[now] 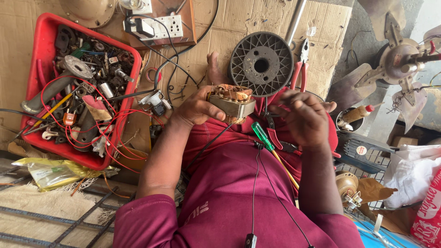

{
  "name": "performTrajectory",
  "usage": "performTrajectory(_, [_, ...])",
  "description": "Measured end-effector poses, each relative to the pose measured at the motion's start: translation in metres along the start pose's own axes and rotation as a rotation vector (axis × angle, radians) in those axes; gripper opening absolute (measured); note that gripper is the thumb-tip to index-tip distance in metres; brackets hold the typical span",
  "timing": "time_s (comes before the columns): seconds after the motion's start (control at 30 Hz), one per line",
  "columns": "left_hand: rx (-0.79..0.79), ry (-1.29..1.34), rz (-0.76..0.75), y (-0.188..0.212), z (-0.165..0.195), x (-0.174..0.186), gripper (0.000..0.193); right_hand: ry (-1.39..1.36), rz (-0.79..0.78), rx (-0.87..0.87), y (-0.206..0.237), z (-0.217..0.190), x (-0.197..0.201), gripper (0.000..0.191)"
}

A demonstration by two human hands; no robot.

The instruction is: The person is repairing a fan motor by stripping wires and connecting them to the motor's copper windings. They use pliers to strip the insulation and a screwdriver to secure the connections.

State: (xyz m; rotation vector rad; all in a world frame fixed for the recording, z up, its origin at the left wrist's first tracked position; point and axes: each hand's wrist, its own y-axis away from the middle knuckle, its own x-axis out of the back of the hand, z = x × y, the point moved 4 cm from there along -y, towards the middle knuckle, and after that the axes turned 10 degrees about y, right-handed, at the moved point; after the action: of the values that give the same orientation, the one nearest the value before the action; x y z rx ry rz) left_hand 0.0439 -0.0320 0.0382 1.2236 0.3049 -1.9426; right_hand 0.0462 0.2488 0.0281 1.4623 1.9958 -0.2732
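My left hand [196, 109] grips a metal motor stator [232, 104] with copper windings, held above my lap. My right hand [304, 117] hovers just to the right of it, fingers curled and pinched, blurred by motion; whether a thin wire is between the fingertips cannot be told. A green-handled screwdriver [264, 137] lies across my lap below the stator. Red-handled pliers [274, 138] lie partly under my right hand.
A red tray [42, 55] full of wires and small parts stands at the left. A round black spool [261, 63] lies ahead on cardboard, with red pliers [301, 69] beside it. A white switch box [161, 26] sits at the top. A fan hub [400, 59] is at right.
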Motion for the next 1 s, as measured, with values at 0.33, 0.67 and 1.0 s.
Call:
performTrajectory(0.33, [-0.055, 0.195, 0.025, 0.009, -0.022, 0.038, 0.089, 0.029, 0.166, -0.013, 0.006, 0.009, 0.026, 0.009])
performTrajectory(0.67, [-0.178, 0.256, -0.060, 0.027, -0.042, 0.038, 0.092, 0.536, 0.754, -0.195, -0.022, -0.036, 0.099, 0.016])
performTrajectory(1.0, [-0.216, 0.409, 0.084, 0.057, -0.085, 0.076, 0.101, 0.997, 0.739, -0.681, -0.086, -0.017, 0.108, 0.016])
